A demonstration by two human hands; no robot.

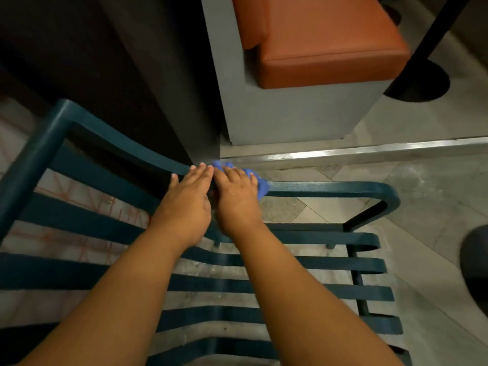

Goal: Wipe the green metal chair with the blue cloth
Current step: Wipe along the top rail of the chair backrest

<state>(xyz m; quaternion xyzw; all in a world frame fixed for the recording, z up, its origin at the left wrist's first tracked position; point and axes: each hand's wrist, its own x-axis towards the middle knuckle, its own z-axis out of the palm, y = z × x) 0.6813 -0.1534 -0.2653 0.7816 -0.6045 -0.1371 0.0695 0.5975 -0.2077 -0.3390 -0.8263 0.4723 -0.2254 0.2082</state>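
Note:
The green metal chair (330,186) fills the lower view, its slatted seat below me and its armrest rail running across the middle. My right hand (236,194) presses the blue cloth (261,187) onto that rail, and the cloth peeks out past my fingers on the far and right sides. My left hand (188,198) rests on the same rail right beside it, fingers straight, touching the metal. Both forearms reach in from the bottom edge.
A grey bench base with an orange cushion (330,46) stands just beyond the chair. A dark panel (118,62) lies at the far left. A metal floor strip (369,151) crosses the tiled floor. Black round bases (422,83) sit at the right.

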